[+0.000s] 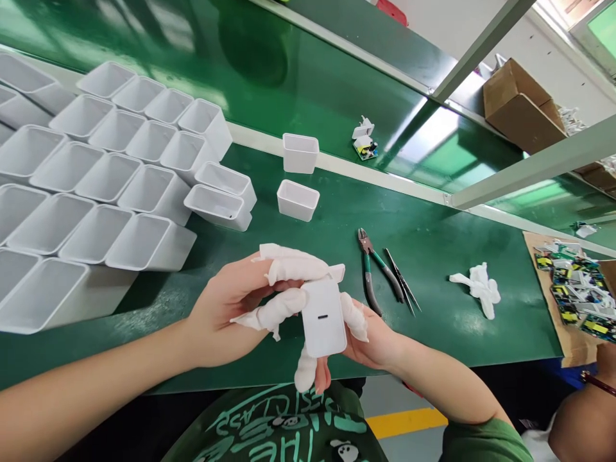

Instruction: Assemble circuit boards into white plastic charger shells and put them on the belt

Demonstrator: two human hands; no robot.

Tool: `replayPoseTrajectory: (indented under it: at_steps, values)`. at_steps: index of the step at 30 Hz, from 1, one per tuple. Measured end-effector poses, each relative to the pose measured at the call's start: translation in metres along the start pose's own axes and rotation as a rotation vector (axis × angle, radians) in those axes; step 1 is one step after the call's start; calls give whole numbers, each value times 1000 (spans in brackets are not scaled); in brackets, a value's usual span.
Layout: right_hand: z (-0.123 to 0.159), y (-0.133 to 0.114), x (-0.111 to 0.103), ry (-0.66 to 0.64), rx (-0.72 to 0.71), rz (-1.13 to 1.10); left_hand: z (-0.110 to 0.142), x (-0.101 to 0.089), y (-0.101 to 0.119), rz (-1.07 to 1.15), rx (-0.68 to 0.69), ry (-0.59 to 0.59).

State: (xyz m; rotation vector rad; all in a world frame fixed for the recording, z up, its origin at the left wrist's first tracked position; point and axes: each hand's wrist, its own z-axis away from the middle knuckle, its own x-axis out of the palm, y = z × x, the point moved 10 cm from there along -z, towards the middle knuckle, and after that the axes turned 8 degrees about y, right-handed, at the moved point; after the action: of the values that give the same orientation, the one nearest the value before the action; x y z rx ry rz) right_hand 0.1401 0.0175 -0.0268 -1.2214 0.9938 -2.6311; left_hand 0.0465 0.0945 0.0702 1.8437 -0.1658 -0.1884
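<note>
A white charger housing [325, 337] with one small dark slot in its end face is between my two hands, above the near edge of the bench. My left hand [235, 301] closes on its upper left side, with white coverings on the fingertips. My right hand [370, 333] grips it from the right and below, also with white finger coverings. The palm side of the housing is hidden. Beyond my hands, two white open-topped cases [298, 202] stand apart from the others. To the right lie green-handled diagonal cutters [374, 273] and metal tweezers [403, 282].
Rows of white open-topped cases [144, 240] fill the left. White crumpled finger coverings [481, 289] lie right. Circuit boards [577, 289] sit on cardboard at far right, near another person's arm [584, 417]. A small board assembly [364, 138] and a cardboard box [522, 106] are behind.
</note>
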Motion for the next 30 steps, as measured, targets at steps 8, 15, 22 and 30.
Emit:
replayPoseTrajectory:
  at_steps: [8, 15, 22, 30]
  values:
    - [2, -1, -20, 231, -23, -93, -1, 0, 2, -44, -12, -13]
    - [0, -4, -8, 119, -48, -77, 1, 0, 10, -62, 82, -34]
    - [2, -8, -15, 180, -123, -3, 5, 3, 13, -100, 213, -67]
    - [5, -23, -13, 249, -248, 148, 8, 5, 13, -51, 214, -106]
